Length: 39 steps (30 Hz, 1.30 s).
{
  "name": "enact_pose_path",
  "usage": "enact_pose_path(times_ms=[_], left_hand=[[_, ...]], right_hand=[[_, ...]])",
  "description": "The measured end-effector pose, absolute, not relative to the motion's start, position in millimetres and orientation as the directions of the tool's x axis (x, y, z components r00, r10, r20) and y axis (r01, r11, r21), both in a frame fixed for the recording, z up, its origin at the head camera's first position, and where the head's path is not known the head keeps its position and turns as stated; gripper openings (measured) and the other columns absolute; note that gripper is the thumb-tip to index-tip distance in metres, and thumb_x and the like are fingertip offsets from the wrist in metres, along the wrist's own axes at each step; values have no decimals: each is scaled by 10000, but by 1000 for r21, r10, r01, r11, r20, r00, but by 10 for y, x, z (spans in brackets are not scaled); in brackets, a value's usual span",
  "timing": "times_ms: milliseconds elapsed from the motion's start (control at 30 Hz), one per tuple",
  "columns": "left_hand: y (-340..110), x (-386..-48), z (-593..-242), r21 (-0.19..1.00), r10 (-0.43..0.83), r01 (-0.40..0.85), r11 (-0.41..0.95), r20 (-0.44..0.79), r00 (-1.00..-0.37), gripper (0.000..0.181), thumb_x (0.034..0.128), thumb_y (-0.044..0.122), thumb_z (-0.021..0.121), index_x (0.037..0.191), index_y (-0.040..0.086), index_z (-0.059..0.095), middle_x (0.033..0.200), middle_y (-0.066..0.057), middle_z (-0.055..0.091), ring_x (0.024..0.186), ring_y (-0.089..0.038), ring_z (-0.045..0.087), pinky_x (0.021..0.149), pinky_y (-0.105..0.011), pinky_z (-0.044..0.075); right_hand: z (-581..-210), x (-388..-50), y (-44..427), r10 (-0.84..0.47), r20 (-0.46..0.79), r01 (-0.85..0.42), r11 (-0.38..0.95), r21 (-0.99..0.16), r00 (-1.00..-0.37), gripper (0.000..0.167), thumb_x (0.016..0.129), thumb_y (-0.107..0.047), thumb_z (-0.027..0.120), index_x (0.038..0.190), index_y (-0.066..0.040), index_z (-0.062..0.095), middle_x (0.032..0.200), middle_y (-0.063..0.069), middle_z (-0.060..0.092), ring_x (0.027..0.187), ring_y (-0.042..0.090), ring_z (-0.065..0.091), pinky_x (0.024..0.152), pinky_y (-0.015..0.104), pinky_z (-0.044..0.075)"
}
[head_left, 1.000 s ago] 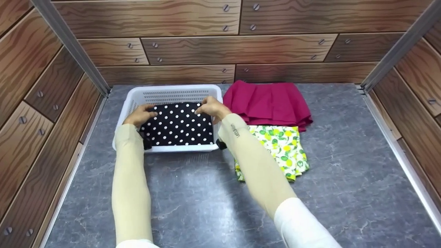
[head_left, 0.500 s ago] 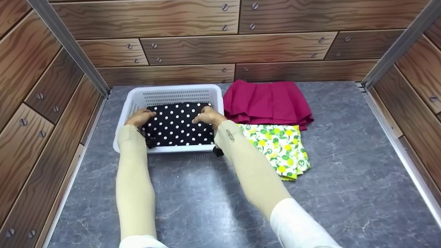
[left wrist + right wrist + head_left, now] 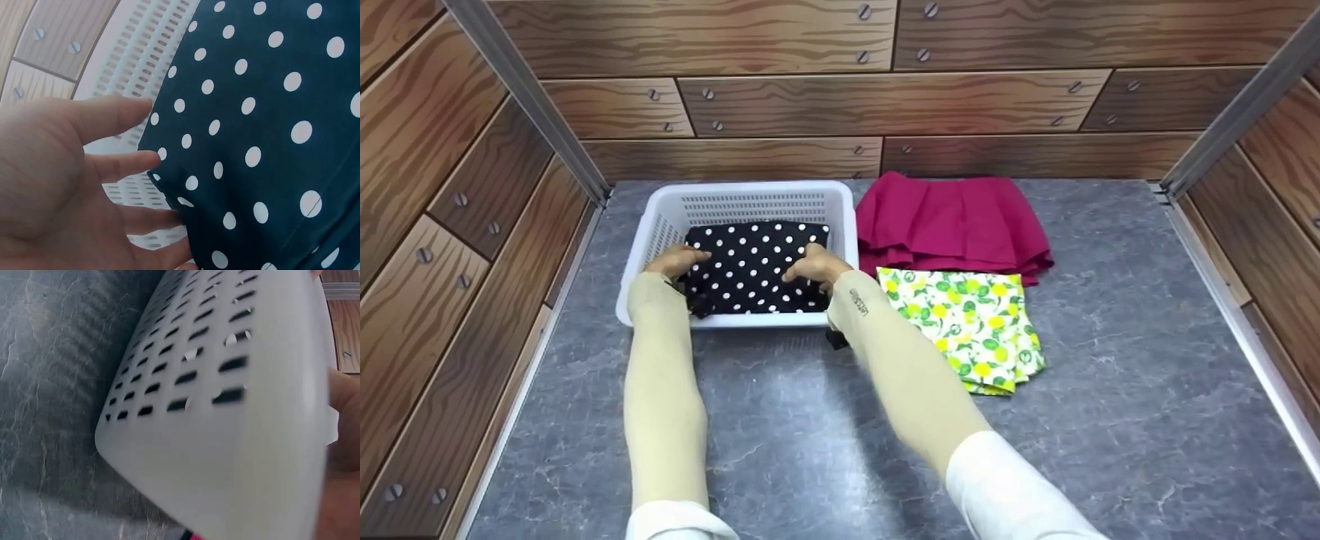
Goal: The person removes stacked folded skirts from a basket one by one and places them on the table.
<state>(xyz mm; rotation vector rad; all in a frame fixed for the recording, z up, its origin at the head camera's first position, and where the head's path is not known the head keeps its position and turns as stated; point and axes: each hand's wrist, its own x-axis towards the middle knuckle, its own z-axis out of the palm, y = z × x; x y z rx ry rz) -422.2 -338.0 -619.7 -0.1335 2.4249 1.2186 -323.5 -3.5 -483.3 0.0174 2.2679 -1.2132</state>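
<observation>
A black cloth with white polka dots point(image 3: 757, 259) lies folded inside a white plastic basket point(image 3: 757, 321). My left hand point(image 3: 676, 261) is inside the basket at the cloth's left edge. In the left wrist view its fingers point(image 3: 121, 167) are straight and spread, the tips at the cloth's edge. My right hand point(image 3: 819, 266) is over the cloth's right side, fingers extended toward the left. The right wrist view shows mainly the basket's perforated outer wall point(image 3: 185, 444), which hides most of that hand.
A crimson pleated skirt point(image 3: 952, 225) lies right of the basket. In front of it is a folded lemon-print cloth point(image 3: 967, 322), partly behind my right forearm. Wood-patterned panels point(image 3: 885, 105) enclose the grey marbled surface point(image 3: 780, 420) at the back and sides.
My right hand has come down and nearer from the cloth's back right corner, which now shows. My left hand has shifted slightly nearer. The polka-dot cloth stays in the basket.
</observation>
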Motion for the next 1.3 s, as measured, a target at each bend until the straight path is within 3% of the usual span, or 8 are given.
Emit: enact_pose_path(times_ms=[133,300,533,800,867,1067,1233,1300], left_hand=[[-3284,-4211,-6199,761,118,-266,592,-409,-905,404,924,391,689,1003,-5,711,939,-89,628,855,-189,572,805,-340,507],[-3093,-3973,-5851,724,85,-299,621,-442,-893,551,947,385,658,1213,-96,622,1169,-196,597,1049,-279,550,984,-410,475],[-3276,-4072,-6111,835,76,-378,401,-441,-894,456,844,315,805,1019,-57,607,879,-149,646,744,-221,644,695,-336,572],[-3481,-4297,-6447,803,128,-272,530,-393,-911,683,870,346,781,1337,-84,530,1167,-164,601,998,-236,567,893,-345,498],[-3488,-4346,-6523,796,133,-241,555,-371,-919,633,853,358,802,1269,-65,581,1056,-93,616,898,-178,552,789,-305,489],[-3408,-4318,-6462,749,41,-292,595,-391,-919,731,851,364,808,1395,-28,518,1224,-76,587,1064,-187,537,896,-288,467],[-3388,-4249,-6437,775,35,-294,559,-376,-926,825,830,301,831,1453,-73,439,1254,-113,564,1049,-186,539,862,-285,476],[-3393,-4229,-6412,796,63,-265,544,-353,-933,805,833,276,828,1450,-72,447,1276,-142,564,1053,-203,543,875,-293,479]], right_hand=[[-4891,-3241,-44,-254,-466,232,613,-755,-847,724,869,-134,750,1434,128,381,1448,238,474,1307,323,470,1109,408,393],[-4941,-3256,-53,-225,-435,262,537,-802,-872,628,854,-85,753,1365,104,440,1359,231,518,1190,314,517,1048,419,439],[-4979,-3251,-34,-215,-433,298,464,-834,-876,596,848,-52,749,1377,56,496,1389,211,508,1216,288,489,1053,380,419],[-5010,-3247,-41,-173,-432,348,370,-861,-885,643,817,64,741,1416,22,512,1433,187,491,1141,251,523,1029,339,441],[-5074,-3303,-48,-156,-442,373,337,-865,-883,701,793,91,752,1442,7,500,1441,183,485,1121,257,546,1009,341,463],[-5351,-3491,-76,-94,-396,355,295,-887,-913,723,657,106,820,1327,19,563,1320,174,548,1016,235,591,930,293,503],[-5208,-3408,-101,-68,-394,362,279,-890,-917,682,738,153,737,1377,34,532,1355,193,549,772,160,620,820,281,551],[-5104,-3332,-91,-69,-395,364,272,-891,-916,683,759,144,729,1398,30,516,1383,201,529,804,141,588,831,265,529]])
